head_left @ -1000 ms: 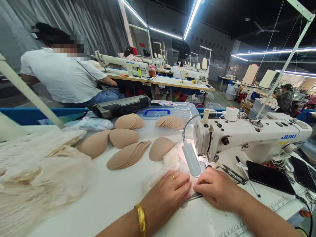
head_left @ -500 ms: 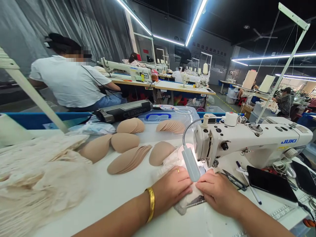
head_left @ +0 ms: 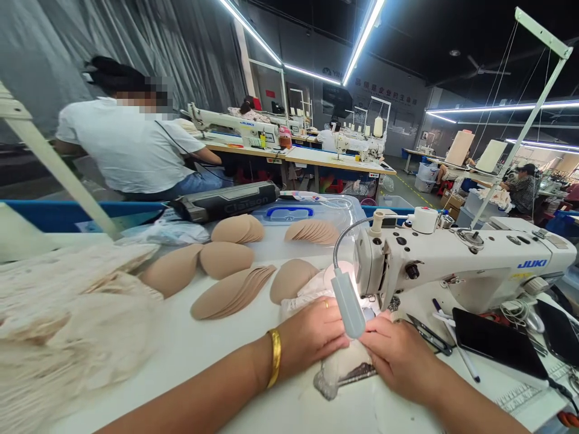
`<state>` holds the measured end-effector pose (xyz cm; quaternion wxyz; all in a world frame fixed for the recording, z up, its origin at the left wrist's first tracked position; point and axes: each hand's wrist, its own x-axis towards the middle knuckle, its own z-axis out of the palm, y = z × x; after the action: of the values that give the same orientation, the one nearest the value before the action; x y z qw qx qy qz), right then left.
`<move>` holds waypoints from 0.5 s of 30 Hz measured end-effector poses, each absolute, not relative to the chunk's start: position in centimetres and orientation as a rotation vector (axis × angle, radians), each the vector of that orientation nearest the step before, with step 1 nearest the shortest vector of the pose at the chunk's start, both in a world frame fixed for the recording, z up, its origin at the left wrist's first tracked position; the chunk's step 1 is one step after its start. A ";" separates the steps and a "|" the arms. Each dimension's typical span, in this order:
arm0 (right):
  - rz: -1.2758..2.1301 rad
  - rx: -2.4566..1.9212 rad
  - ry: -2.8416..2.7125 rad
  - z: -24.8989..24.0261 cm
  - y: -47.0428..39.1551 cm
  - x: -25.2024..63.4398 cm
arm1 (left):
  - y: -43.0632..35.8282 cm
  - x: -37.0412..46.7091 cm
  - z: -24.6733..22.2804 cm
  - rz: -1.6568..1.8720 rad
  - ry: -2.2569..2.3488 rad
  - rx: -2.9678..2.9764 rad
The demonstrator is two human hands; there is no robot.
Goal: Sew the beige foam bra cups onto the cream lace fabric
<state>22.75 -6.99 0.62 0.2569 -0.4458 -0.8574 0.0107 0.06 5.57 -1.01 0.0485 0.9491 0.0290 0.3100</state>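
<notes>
My left hand (head_left: 319,328), with a gold ring and bracelet, has its fingers closed on pale fabric (head_left: 340,364) in front of the sewing machine (head_left: 452,253). Just to the right, my right hand (head_left: 398,349) pinches the same fabric. Both sets of fingertips are close together below the grey lamp head (head_left: 348,304), which partly hides them and the needle area. A grey, shiny edge of the fabric hangs toward the front between my wrists. More white fabric lies behind my left hand.
Beige oval pads (head_left: 233,292) lie in several stacks on the left. Cream lace fabric (head_left: 81,325) covers the far left. Snips (head_left: 429,334), a pen (head_left: 465,358) and a black phone (head_left: 497,343) are at the right. A person in white (head_left: 131,144) sits beyond.
Both hands remain on the fabric. My left hand has moved slightly left, and more of the fabric's pale surface and grey edge shows between the hands. The view has shifted a little.
</notes>
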 end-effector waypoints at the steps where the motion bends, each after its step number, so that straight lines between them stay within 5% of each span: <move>1: 0.019 -1.216 -2.324 0.6 -7.0 22.8 | 5.6 0.1 -1.0 0.937 0.079 2.891; 15: -0.054 -1.297 -2.279 -0.2 -6.7 22.6 | 5.0 -0.1 2.9 0.776 0.256 2.924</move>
<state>22.60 -6.66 -0.20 0.2567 -0.4780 -0.8398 -0.0198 -0.12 4.97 2.95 0.0527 0.9618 0.0841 0.2552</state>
